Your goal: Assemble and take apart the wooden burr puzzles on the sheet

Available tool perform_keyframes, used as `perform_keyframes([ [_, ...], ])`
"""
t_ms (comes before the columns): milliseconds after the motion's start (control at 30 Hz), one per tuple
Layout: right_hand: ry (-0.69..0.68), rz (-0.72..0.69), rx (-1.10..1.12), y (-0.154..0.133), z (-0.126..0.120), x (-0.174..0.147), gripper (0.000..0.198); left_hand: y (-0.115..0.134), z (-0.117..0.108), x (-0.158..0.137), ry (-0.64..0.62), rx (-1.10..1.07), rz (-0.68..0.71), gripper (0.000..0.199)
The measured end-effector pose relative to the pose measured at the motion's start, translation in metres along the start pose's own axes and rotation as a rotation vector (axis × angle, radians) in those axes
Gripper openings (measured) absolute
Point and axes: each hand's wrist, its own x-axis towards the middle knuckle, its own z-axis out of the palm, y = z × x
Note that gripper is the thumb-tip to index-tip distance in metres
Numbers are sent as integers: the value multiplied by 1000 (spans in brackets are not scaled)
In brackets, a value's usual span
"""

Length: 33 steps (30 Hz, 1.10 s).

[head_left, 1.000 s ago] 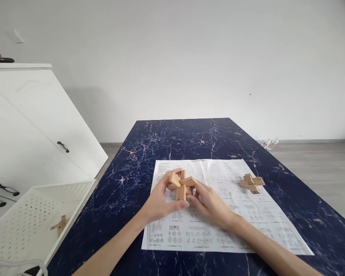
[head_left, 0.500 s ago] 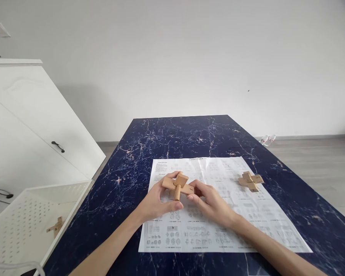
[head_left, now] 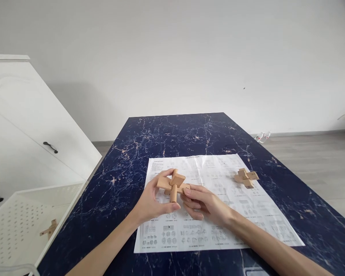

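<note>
A wooden burr puzzle (head_left: 176, 181), made of crossed flat bars and a round peg, is held between my two hands above the printed sheet. My left hand (head_left: 152, 199) wraps it from the left, fingers behind the top and thumb near the lower end of the peg. My right hand (head_left: 204, 201) pinches the right bar between thumb and fingers. The printed instruction sheet (head_left: 218, 230) lies under both hands, showing small diagrams. To the right on the sheet rests a second wooden burr puzzle (head_left: 246, 177), with dark marks on its bar ends.
The dark blue marbled table (head_left: 172, 134) extends away toward a white wall. At left stand a white cabinet (head_left: 31, 126) and a perforated white bin (head_left: 17, 218), with a wooden piece (head_left: 49, 230) in it. Clear bottles (head_left: 263, 137) stand beyond the table's right edge.
My right thumb has moved up onto the right bar, and its fingers have curled underneath. The held puzzle has tilted slightly. The whole view has shifted a little.
</note>
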Motion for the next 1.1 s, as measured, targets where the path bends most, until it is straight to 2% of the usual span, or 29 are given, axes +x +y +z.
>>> perform_keyframes([
  [167, 17, 1, 59, 3, -1, 0, 39, 2, 1, -1, 10, 50, 40, 99],
  [400, 0, -27, 65, 2, -2, 1, 39, 4, 3, -3, -52, -2, -88, 103],
  [533, -25, -64, 23, 3, -4, 2, 50, 3, 4, -2, -89, -64, -107, 103],
  [700, -6, -58, -10, 3, -5, 1, 51, 1, 5, -1, -104, -135, -144, 110],
  [1100, 16, -52, -119, -3, -5, -1, 53, 14, 7, -4, -135, -52, -130, 96],
])
